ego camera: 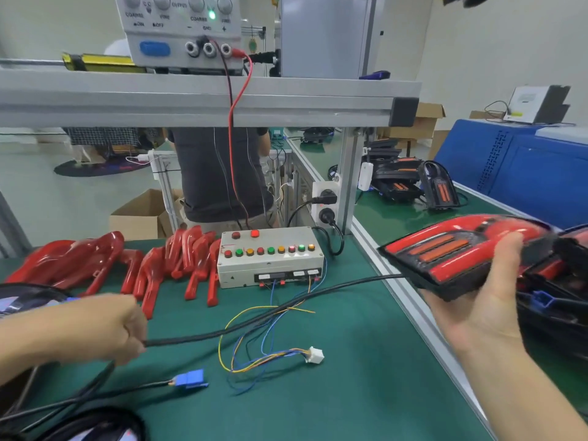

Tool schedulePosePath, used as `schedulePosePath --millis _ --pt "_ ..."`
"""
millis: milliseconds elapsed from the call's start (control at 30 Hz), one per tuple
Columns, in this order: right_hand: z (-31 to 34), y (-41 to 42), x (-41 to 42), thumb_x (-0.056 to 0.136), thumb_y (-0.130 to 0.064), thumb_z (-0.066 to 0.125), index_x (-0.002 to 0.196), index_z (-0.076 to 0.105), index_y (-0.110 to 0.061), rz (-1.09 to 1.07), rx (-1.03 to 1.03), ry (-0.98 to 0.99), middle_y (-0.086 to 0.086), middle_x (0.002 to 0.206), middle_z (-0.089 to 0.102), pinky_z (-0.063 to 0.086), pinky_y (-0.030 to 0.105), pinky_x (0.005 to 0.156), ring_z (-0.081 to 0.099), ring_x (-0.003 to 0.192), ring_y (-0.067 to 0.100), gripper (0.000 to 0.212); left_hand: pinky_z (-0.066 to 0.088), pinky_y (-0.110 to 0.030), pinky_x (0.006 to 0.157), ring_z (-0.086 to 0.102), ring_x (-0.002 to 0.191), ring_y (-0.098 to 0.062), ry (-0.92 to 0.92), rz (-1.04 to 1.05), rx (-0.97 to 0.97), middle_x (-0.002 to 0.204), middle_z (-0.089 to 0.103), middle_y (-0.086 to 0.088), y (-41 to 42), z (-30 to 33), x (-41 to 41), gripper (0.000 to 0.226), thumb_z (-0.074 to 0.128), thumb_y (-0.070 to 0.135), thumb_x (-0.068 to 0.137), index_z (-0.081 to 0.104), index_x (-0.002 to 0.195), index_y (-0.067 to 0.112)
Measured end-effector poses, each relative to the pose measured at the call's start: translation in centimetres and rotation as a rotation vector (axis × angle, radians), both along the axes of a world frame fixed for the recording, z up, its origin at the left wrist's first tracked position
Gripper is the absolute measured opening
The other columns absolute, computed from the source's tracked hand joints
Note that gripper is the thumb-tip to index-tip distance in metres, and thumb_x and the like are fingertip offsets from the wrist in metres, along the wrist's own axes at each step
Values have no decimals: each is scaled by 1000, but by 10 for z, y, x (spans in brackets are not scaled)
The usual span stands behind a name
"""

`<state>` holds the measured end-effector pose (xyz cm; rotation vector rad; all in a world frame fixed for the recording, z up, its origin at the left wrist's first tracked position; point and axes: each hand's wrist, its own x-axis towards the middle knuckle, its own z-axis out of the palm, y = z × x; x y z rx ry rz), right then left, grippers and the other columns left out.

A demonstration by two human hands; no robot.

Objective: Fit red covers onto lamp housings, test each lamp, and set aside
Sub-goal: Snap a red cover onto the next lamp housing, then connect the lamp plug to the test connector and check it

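Head view: right hand (pixel 480 300) holds lamp (pixel 458 253); left hand (pixel 105 329) grips cable (pixel 254 323).

R hand (pixel 477 300) w/ lamp (pixel 458 249), L hand (pixel 105 329) prob. cable (pixel 254 316)

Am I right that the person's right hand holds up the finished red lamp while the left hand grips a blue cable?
Not quite. In the head view the left hand grips a black cable, not a blue one. The right hand does hold the red lamp.

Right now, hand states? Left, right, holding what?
Left hand: closed, gripping the black cable.
Right hand: closed around the lamp with its red cover on, held over the bench edge.
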<state>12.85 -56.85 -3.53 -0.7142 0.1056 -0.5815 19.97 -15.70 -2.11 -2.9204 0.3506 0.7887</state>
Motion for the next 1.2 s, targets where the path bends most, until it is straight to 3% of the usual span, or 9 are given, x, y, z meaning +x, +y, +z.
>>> schedulePosePath --millis 200,333,467,667,833,933,1000,1067,1200 --pt "-25 6 7 67 -60 65 94 79 -21 342 -146 319 10 107 74 55 40 75 74 88 23 50 51 -28 72 63 78 -9 -742 1 -188 78 61 19 -36 34 10 17 63 35 85 60 82 51" --pt "-38 7 12 76 -51 64 108 71 -13 395 -251 524 14 103 74 57 36 65 74 81 25 50 37 -19 46 45 43 -6 -499 102 -828 53 59 6 -74 41 4 20 68 13 84 70 75 31" --pt "-45 5 16 90 -46 59 108 67 -11 408 -414 707 15 95 76 56 32 62 75 76 26 40 37 -18 50 48 58 -13 -105 64 -1181 63 59 0 -102 38 -18 16 80 8 74 72 81 20" --pt "-38 -11 27 96 -48 51 99 73 2 263 -1028 897 18 90 75 55 43 89 72 85 30 55 36 -15 51 40 53 -6 2 -116 -1231 59 51 5 -131 10 -14 12 63 -2 88 72 95 4" --pt "-38 -18 29 95 -59 44 85 69 -5 -6 -1628 1024 10 78 68 47 35 73 64 86 32 61 32 -23 64 39 66 -8 -38 -142 -1208 70 49 5 -159 -11 -11 11 66 15 89 74 82 16" --pt "-31 -5 23 97 -52 46 101 69 -17 -279 -1938 936 2 100 64 39 36 82 60 105 26 41 30 -29 65 37 66 -13 -165 -147 -1141 71 47 -11 -172 -22 -10 26 67 26 89 69 77 3" --pt "-26 12 17 95 -39 58 107 72 -23 -345 -1847 574 -5 111 66 37 34 91 58 109 17 24 26 -29 60 32 61 -14 -211 -136 -1166 68 43 -20 -179 -26 -12 37 64 27 90 60 72 -6" --pt "-21 36 11 92 -25 65 104 75 -22 -45 -1530 265 -13 103 68 44 23 87 60 97 3 16 22 -29 56 28 59 -15 -237 -102 -1218 62 36 -16 -186 -27 -15 39 62 28 90 58 69 -4" --pt "-25 74 7 94 -14 62 99 74 -21 198 -1131 102 -9 95 72 46 16 84 64 91 6 15 22 -22 46 26 47 -9 -295 -66 -1260 47 36 7 -193 -30 -20 36 60 26 91 64 71 -4"
